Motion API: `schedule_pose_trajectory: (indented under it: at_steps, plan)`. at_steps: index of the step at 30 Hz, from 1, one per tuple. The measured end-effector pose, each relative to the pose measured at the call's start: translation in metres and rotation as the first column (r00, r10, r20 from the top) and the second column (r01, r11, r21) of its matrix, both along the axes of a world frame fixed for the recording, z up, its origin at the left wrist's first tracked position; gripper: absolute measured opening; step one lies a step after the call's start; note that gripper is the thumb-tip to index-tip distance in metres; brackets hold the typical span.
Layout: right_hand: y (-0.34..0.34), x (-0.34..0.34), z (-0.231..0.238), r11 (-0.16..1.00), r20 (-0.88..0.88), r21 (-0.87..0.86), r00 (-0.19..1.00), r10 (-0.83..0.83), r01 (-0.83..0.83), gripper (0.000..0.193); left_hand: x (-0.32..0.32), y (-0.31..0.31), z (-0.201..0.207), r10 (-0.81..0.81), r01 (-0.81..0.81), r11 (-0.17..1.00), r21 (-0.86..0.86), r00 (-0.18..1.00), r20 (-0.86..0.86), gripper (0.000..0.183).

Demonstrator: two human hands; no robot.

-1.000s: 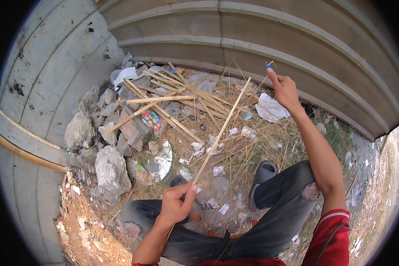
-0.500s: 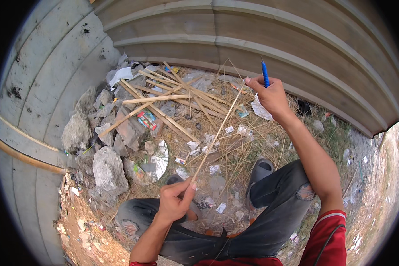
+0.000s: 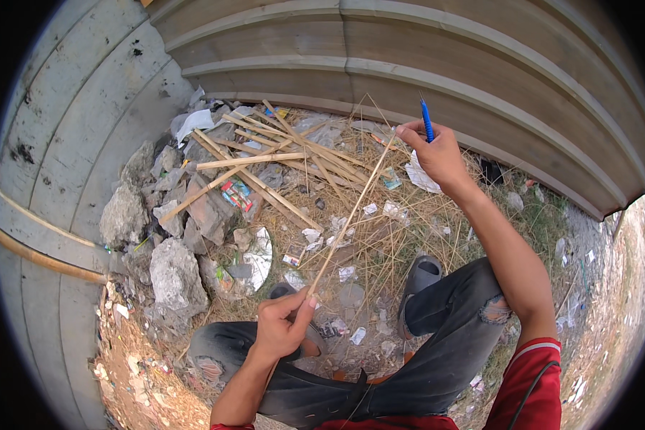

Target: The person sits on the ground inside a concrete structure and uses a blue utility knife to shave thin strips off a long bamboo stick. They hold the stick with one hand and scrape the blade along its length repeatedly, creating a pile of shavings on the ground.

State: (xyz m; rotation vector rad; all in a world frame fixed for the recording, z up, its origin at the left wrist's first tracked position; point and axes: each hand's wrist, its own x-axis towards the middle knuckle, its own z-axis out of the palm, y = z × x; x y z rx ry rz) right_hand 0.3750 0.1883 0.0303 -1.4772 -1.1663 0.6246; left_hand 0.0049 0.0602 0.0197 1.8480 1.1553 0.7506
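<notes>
A long, thin bamboo strip (image 3: 351, 213) stretches slantwise in front of me between both hands. My left hand (image 3: 283, 324) is closed, pinching its near lower end between thumb and fingers. At the far upper end, my right hand (image 3: 437, 152) is closed on the strip with thumb and fingertip. The same hand also holds a slim blue-handled tool (image 3: 427, 120), which stands up from the fist with a thin dark tip pointing away from me. Part of its handle is hidden in the hand. Beyond the strip lies a loose pile of split bamboo sticks (image 3: 251, 159).
Grey rocks (image 3: 175, 276) and a broken mirror-like piece (image 3: 260, 258) lie at the left. A ribbed metal wall (image 3: 437, 50) closes off the far side, a pale panel wall (image 3: 79, 107) the left. Dry grass and paper scraps cover the ground around my sandals (image 3: 423, 276).
Almost nothing differs. The blue tool has tilted very slightly to the left; both hands keep their hold on the bamboo strip.
</notes>
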Motion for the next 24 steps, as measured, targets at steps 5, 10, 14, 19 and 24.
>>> schedule_pose_trajectory:
  at_steps: [5,10,14,19,24]
  plan:
    - [-0.002,-0.002,0.005,1.000,0.067,-0.008,0.998,0.018,-0.017,0.030,-0.002,0.001,-0.007,-0.005,0.004,0.999,0.049,1.000,0.016,0.023]
    - [0.002,0.004,0.004,0.990,-0.005,0.076,0.993,-0.115,0.115,0.030,0.000,0.000,-0.001,0.010,-0.010,1.000,0.002,1.000,0.010,0.026]
    - [-0.011,-0.006,0.025,0.989,-0.088,-0.148,0.996,-0.012,-0.001,0.031,-0.001,0.000,0.001,0.026,-0.026,0.999,-0.026,1.000,0.006,0.026]
    - [-0.009,-0.016,0.003,0.992,-0.047,-0.078,0.994,0.099,-0.102,0.032,-0.001,0.001,-0.002,-0.003,0.003,1.000,0.027,1.000,-0.016,0.025]
    - [-0.013,-0.016,0.011,0.985,0.004,-0.110,0.991,0.133,-0.131,0.030,0.001,0.002,-0.005,-0.023,0.021,0.994,0.108,1.000,0.017,0.023]
